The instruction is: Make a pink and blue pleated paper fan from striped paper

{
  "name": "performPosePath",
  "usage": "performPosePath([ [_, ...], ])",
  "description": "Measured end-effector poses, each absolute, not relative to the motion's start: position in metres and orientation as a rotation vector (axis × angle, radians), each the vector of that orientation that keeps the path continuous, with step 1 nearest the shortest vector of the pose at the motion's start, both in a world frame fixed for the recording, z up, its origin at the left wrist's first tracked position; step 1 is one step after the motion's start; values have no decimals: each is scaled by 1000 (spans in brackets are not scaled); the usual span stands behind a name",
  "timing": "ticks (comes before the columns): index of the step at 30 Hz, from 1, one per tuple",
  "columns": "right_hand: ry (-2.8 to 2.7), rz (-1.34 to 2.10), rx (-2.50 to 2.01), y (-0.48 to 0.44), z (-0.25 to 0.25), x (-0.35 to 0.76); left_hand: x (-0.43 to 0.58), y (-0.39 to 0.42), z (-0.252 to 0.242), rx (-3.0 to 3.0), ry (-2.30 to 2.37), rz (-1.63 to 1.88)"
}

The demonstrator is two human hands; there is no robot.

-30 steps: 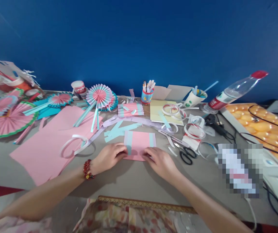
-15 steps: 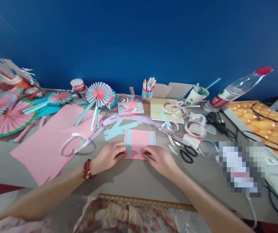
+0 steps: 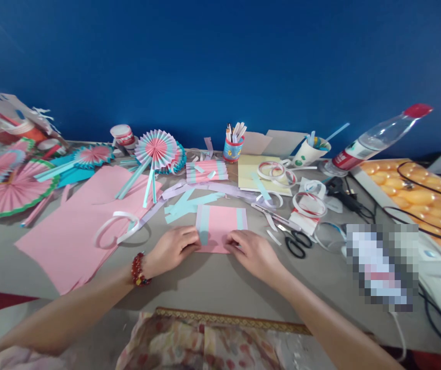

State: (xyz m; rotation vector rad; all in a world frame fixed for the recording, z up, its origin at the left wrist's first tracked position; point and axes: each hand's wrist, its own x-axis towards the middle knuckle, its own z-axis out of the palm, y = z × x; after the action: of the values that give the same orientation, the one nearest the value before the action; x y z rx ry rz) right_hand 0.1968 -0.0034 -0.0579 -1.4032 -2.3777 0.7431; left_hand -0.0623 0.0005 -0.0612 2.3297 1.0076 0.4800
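Note:
A small pink paper sheet (image 3: 220, 223) with pale blue strips down its left and right sides lies on the grey table (image 3: 212, 280) in front of me. My left hand (image 3: 174, 247) pinches its near left corner with curled fingers. My right hand (image 3: 253, 253) pinches its near right edge the same way. A red bead bracelet (image 3: 138, 269) is on my left wrist.
A large pink sheet (image 3: 77, 226) lies to the left, with folded paper fans (image 3: 156, 150) behind it. Blue strips (image 3: 185, 205), tape rolls (image 3: 308, 204), black scissors (image 3: 295, 242), a pen cup (image 3: 232, 150), a paper cup (image 3: 309, 153), a plastic bottle (image 3: 374, 139) and black cables (image 3: 432, 216) lie around.
Nothing has visibly changed; both hands stay pinched on the near edge of the small pink sheet.

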Motion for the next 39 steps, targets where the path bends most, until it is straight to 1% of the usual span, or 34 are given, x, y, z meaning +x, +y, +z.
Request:
performPosePath([
  [12,-2348,826,-1262,0,-55,215,-62,-1,-63,2429,993,478],
  [24,-2318,944,-1267,2,-55,220,-61,-1,-63,2461,1008,461],
  [39,-2389,801,-1256,-1,-58,218,-61,-1,-64,2477,1016,452],
])
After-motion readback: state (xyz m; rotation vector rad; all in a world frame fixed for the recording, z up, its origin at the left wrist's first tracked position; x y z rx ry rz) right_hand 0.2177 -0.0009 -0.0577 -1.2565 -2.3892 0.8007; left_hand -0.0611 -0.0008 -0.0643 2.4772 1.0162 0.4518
